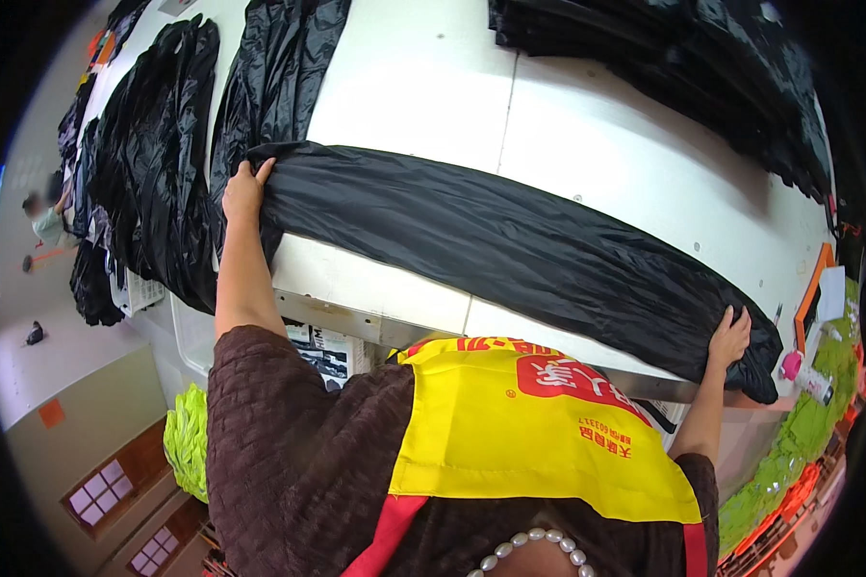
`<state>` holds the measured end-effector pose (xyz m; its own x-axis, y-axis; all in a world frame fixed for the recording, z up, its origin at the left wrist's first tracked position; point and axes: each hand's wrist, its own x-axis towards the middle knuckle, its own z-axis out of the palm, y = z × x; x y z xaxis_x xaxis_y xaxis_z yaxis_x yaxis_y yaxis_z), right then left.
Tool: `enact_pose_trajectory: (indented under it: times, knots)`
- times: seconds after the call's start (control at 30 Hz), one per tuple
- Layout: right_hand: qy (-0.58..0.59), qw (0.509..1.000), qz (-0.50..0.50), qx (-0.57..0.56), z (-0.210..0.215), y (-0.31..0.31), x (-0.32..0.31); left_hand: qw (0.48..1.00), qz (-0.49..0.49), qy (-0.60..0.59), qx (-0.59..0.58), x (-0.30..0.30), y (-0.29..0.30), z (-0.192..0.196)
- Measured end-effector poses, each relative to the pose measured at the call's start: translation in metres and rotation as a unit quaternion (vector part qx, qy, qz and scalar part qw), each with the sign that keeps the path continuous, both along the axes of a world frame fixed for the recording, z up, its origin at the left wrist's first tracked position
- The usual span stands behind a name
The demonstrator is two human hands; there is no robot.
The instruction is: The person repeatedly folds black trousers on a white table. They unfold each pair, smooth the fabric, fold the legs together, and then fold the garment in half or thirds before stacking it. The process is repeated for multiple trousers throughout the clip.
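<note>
A long strip of folded black fabric (491,236) stretches across the white table, slightly creased and shiny. At its left end my left hand (246,192) is closed on the edge, thumb and fingers pinching the cloth. My right hand (730,338) grips the other end near the table's front right, its fingers spread a little over the bunched cloth. Both arms are reached wide apart. The fabric's left end lies over another black piece (279,77), which runs away toward the far edge.
More black fabric (159,154) hangs in piles at the left. A thick black stack (683,77) lies at the far right of the white table (404,87). Bright green material (789,442) fills the right side, near an orange frame (814,288). Another person (46,221) is at the far left.
</note>
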<state>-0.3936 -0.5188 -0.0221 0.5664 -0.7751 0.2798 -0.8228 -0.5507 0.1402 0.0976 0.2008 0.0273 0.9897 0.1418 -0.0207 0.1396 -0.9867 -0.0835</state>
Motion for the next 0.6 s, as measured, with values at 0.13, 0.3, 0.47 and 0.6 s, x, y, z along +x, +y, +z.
enact_pose_trajectory:
  times: [0.13, 0.3, 0.47, 0.6]
  knots:
    - [0.020, 0.997, -0.077, 0.020, 0.010, 0.002, 0.011, 0.997, 0.054, 0.004, 0.058, 0.010, 0.003, -0.012]
    - [-0.051, 0.996, 0.077, 0.020, -0.003, -0.026, -0.013, 0.974, 0.122, -0.178, -0.068, -0.015, -0.023, 0.004]
    - [-0.017, 0.999, -0.043, 0.016, 0.039, 0.061, -0.013, 0.734, 0.205, -0.191, -0.619, -0.080, 0.018, -0.047]
    - [0.016, 0.987, -0.131, 0.089, 0.011, 0.054, -0.042, 0.565, 0.360, -0.153, -0.727, -0.103, -0.019, -0.065]
